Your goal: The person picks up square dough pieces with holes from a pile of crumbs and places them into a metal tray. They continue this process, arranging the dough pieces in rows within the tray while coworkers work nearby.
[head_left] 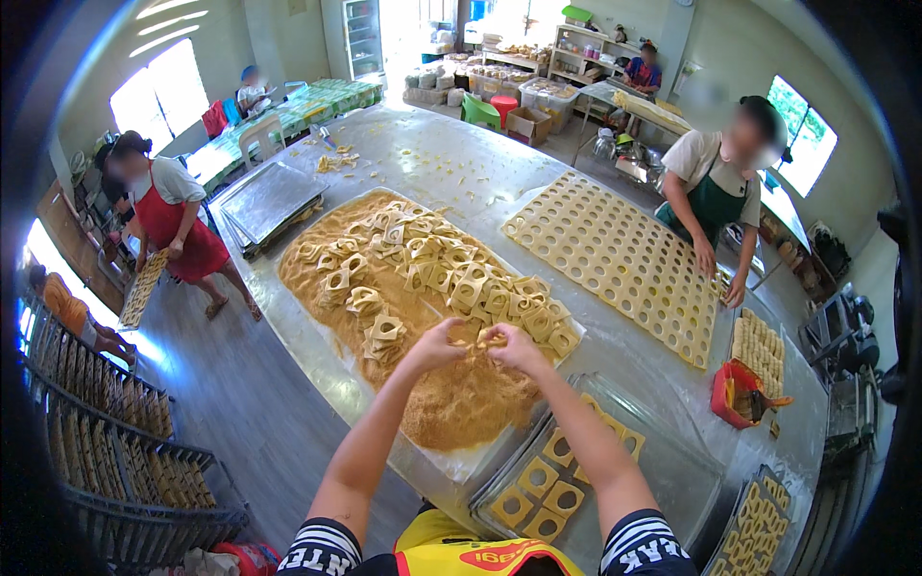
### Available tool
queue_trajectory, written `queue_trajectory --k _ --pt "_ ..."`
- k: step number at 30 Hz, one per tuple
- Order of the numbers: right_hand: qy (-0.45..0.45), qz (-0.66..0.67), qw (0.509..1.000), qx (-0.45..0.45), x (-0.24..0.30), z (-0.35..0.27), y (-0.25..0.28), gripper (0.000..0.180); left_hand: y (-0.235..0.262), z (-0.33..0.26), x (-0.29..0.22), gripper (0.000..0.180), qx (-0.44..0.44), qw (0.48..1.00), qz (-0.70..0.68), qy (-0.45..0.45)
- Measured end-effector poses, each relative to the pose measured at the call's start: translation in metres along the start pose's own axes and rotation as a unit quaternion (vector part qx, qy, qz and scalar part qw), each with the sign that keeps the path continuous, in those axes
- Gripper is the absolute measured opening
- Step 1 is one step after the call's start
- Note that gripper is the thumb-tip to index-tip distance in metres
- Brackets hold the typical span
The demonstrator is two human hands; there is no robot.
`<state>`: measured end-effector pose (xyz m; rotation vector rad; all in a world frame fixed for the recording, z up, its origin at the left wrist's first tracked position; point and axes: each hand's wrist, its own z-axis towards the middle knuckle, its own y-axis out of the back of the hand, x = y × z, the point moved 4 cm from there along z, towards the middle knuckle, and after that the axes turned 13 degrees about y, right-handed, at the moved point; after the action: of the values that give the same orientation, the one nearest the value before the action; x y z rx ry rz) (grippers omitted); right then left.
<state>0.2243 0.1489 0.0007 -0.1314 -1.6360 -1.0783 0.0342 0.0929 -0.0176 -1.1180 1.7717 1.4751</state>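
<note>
In the head view, the left hand and right hand curl toward each other mid-frame over brown crumbs on the tabletop; whether they grasp anything, I cannot tell. Holed dough squares lie heaped just above them, around the frame's centre.

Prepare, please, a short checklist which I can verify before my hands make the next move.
1. Both hands over the crumbs: ok; left hand and right hand are above the brown crumbs.
2. Secure hold in the fingers: cannot tell; the detail is too small.
3. Piled holed squares lying singly: not ok; many overlap.
4. Tray in full view: not ok; your right forearm hides part.
5. Co-worker's hands apart from yours: ok; they are at the right end of the perforated dough sheet.
</note>
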Motion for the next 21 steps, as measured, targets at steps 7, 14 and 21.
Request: queue_trajectory --k 7,14,21 --pt "-0.050 0.016 0.996 -0.070 -0.028 -0.031 0.027 0.034 0.042 -0.050 -0.009 0.074 -0.012 0.987 0.021 0.157" --pt "0.034 -0.178 0.981 -0.065 0.027 -0.048 -0.006 0.035 0.031 -0.086 -0.034 0.051 -0.230 0.967 0.103 -0.031" --pt "0.081 -0.133 0.988 0.000 0.046 -0.055 -0.040 0.035 -0.017 -0.085 -0.003 0.059 -0.153 0.947 0.281 0.002"
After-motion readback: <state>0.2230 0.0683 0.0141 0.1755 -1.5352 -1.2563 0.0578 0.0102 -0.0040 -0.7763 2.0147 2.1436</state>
